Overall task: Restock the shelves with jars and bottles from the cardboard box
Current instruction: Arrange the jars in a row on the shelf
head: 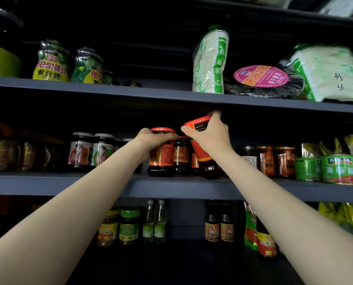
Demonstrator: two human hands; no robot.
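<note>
Showing two dark sauce jars being set onto the middle shelf, one per hand.

Left hand (154,138): curling over the shoulder and red lid of the left jar (161,153), fingers wrapped round its top; the grip is closed on the jar.

Left jar: standing upright, its base appearing to rest on the middle shelf (68,183) near the front edge.

Right hand (209,133): gripping the right jar (202,149) round its neck and upper body, thumb lying across the red lid.

Right jar, long axis: tilting, lid leaning up and to the left toward the left hand, base pointing down and right; whether the base is touching the shelf board cannot be told.

Deciding relation: the tilted jar is hanging directly below its hand, just beside a third jar (180,154) already standing between the two held ones, so the base probably needs swinging under the lid before it can sit flat.

Clearance above: the right hand's fingers are lying close under the upper shelf (109,92).

Nearer hand: each hand is already on its own jar; the right is judged to have the remaining work.

Cardboard box: not in view.

Likely risk: knocking the middle jar while righting the tilted one.
</note>
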